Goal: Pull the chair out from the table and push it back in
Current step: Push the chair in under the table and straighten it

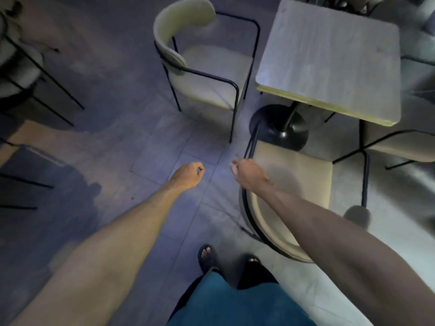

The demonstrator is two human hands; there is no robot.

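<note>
Looking down from the person's head, the right hand is curled around the thin black arm rail of the near chair, which stands just in front of the sandalled feet with its seat partly under the near edge of the square table. The left hand hangs over the bare tiled floor in a loose fist, holding nothing. Another chair stands at the table's left side.
</note>
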